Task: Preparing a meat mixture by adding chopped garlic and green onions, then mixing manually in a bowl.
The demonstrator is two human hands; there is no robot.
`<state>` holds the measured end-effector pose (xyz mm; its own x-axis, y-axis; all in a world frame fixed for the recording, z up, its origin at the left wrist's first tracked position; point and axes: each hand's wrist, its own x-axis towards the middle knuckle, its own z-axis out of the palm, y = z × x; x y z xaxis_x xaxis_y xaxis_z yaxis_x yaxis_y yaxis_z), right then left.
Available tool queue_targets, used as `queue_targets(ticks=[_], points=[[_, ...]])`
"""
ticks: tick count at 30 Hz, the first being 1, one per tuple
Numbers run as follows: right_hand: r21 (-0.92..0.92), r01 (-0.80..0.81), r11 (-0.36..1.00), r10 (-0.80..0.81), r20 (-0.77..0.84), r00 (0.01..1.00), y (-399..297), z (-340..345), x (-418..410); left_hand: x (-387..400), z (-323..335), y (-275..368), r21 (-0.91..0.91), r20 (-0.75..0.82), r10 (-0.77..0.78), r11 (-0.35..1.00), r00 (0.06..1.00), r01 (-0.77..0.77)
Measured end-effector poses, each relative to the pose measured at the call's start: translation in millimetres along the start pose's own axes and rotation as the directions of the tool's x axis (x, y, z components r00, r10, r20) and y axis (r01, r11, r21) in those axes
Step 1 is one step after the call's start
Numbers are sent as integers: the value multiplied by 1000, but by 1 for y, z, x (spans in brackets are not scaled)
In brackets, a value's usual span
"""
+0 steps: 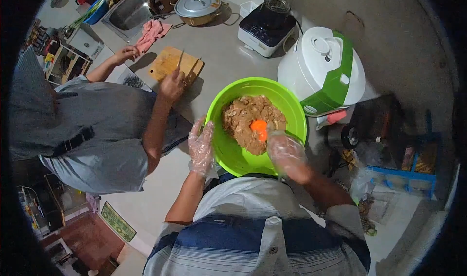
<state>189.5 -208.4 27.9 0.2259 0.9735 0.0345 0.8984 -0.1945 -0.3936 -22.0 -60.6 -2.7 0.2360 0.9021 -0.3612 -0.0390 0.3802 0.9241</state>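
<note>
A large lime-green plastic bowl (251,166) stands before me with a brown, lumpy ground mixture (242,111) in it. Bright orange egg yolks (258,125) lie on the mixture. My left hand (201,146), in a clear plastic glove, grips the bowl's left rim, thumb and fingers about it. My right hand (286,150), gloved the same way, reaches over the right front rim. Its fingertips are at the mixture beside the yolks; they are blurred, so whether they hold anything cannot be told.
A co-worker at the left holds a knife (181,58) over a wooden cutting board (164,62). Behind the bowl stand a white-and-green rice cooker (310,68), a blender base (268,29) and a lidded pot (199,7). A pink cloth (151,33) lies near the sink (129,15).
</note>
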Motion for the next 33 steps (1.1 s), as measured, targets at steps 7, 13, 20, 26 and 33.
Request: queue_targets(ticks=[7,13,20,26,33], points=[[-339,78,937,53,361,931,2,-52,44,1,-5,-6,50,34,66,996,997,-68],[-140,224,964,-210,109,972,-18,-14,28,2,-2,1,-44,86,72,997,994,-69],[-42,-126,991,133,265,955,-8,-45,23,10,-12,-21,23,50,127,991,991,-128],[-330,132,935,-36,283,959,15,-9,-2,12,-4,-13,-2,65,90,996,994,-91],[-828,230,511,86,315,945,17,-41,16,8,-7,-13,17,50,125,992,991,-126]])
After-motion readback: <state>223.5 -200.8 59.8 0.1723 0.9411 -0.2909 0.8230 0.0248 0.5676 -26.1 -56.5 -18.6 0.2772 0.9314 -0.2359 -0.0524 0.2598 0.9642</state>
